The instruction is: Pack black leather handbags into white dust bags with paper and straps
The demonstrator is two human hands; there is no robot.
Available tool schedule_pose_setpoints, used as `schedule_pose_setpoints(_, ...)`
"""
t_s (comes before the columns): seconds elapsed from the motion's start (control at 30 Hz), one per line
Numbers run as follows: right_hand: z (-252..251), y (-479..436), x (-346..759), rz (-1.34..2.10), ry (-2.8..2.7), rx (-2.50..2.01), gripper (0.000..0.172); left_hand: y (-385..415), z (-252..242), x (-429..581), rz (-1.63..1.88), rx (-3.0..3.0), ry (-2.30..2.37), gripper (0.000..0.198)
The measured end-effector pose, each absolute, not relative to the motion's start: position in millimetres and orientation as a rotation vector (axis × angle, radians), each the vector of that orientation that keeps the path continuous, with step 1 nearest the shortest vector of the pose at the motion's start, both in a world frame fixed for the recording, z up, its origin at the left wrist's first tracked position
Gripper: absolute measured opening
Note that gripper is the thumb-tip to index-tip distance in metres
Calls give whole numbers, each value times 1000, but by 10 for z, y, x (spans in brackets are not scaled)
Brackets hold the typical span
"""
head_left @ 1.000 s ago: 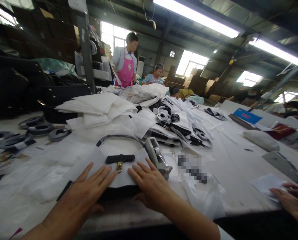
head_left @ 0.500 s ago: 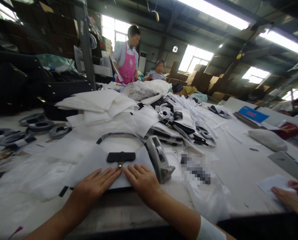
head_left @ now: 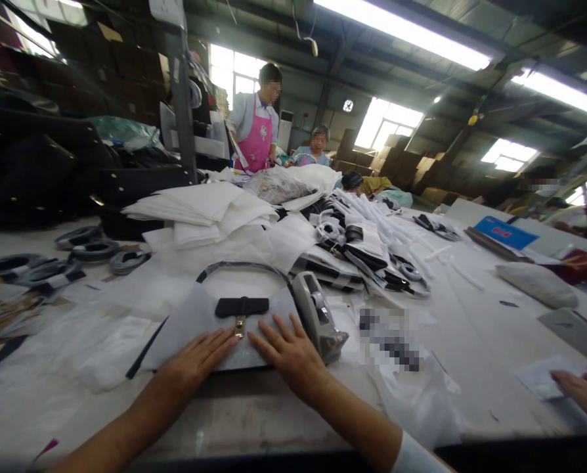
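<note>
A flat bag wrapped in white sheet material (head_left: 209, 328) lies on the surface (head_left: 254, 414) directly in front of the person, its black tab with a small gold clasp (head_left: 241, 309) facing up and its grey curved handle (head_left: 239, 268) arching away from the near edge. The left hand (head_left: 195, 361) rests palm down on the wrapped bag, fingers extended and flat; its grip is open and encloses nothing. The right hand (head_left: 286, 351) lies just beside it in the same flat posture, fingertips near the clasp (no object is held). A grey tape dispenser (head_left: 318, 315) stands just right of the right hand. Stacked white sheets (head_left: 199, 207) lie further back, coiled grey straps (head_left: 84, 246) to the left. Another person's hand (head_left: 582, 394) touches a paper at the far right.
</note>
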State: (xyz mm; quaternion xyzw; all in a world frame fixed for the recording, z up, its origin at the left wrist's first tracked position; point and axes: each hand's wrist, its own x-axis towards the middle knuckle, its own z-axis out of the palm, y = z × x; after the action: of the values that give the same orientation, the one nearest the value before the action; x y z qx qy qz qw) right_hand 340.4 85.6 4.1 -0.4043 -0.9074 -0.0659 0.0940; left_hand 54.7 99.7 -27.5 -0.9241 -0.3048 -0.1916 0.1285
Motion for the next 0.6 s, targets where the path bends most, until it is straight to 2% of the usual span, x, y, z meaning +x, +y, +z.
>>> schedule_pose_setpoints(0.13,288,934,3530,24,-2813,-1196,59,1007,-71,389,-538,-2603,-918,58)
schedule_pose_setpoints(0.27,424,1100,3660,203,-2933,-1071,64,1157,-8,209,-445,-2769,-867,57)
schedule_pose_setpoints(0.5,-285,1115,3629,86,-2856,-1152,50,1159,-475,201,-607,-2711,-998,63)
schedule_pose_setpoints(0.6,-432,1041,3608,86,-2828,-1182,54,1043,-540,213,-508,-2669,-980,70)
